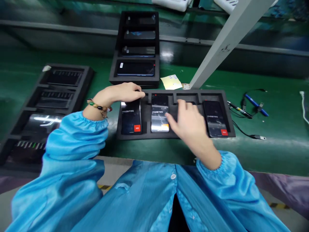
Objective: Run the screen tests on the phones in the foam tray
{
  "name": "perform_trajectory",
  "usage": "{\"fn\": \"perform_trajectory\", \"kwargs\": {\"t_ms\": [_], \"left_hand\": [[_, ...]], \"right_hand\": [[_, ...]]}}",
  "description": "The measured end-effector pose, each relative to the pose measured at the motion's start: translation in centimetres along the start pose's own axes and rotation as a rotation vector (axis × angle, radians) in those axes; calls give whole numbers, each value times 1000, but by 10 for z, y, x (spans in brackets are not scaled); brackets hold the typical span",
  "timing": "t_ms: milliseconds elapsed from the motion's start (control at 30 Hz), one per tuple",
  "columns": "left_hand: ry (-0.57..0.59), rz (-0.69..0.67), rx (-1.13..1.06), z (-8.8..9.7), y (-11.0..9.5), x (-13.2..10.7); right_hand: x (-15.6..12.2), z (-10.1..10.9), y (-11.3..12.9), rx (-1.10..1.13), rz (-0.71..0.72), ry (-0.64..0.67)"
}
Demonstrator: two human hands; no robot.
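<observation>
A black foam tray point(147, 137) lies in front of me, with smartphones in its compartments. My left hand point(129, 92) curls over the top edge of the leftmost smartphone point(131, 117), its fingers together and the thumb hidden. My right hand point(189, 120), slightly blurred, is over the third compartment with the thumb apart from the fingers; it covers most of what lies there. Between my hands is a lit smartphone point(160, 112) showing white text and an orange patch. The rightmost smartphone point(214, 118) has a dark screen with white text and a red box.
Behind stands another foam tray point(156, 64) of phones; a third tray point(84, 72) lies left. A yellow paper note point(171, 82) sits by a slanted white post point(217, 48). Right are a blue pen point(256, 104), a cable point(243, 130) and a white cord point(304, 108).
</observation>
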State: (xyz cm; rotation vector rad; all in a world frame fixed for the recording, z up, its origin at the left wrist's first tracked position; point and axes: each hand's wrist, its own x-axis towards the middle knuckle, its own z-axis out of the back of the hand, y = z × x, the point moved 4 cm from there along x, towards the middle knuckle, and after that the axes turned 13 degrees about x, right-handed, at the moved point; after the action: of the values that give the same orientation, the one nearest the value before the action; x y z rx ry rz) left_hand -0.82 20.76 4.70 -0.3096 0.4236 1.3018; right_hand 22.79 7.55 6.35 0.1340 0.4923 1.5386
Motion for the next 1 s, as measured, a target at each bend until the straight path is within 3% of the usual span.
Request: {"fn": "perform_trajectory", "kwargs": {"t_ms": [133,233,333,500,667,900,1000], "left_hand": [[77,-22,91,-17,-13,-2],[-69,16,133,-28,-19,-10],[-189,-24,172,-33,-21,-23],[-455,-38,134,-12,-17,-49],[-476,-11,104,8,-21,-55],[-493,-64,169,25,-40,-41],[-510,-173,220,38,-66,-28]], "right_hand": [[15,-33,43,54,39,62],[28,-52,60,63,18,69],[36,-56,63,55,-7,40],[37,-39,60,20,-30,31],[42,-19,57,45,-34,90],[29,-22,65,103,16,126],[9,12,29,175,102,28]]}}
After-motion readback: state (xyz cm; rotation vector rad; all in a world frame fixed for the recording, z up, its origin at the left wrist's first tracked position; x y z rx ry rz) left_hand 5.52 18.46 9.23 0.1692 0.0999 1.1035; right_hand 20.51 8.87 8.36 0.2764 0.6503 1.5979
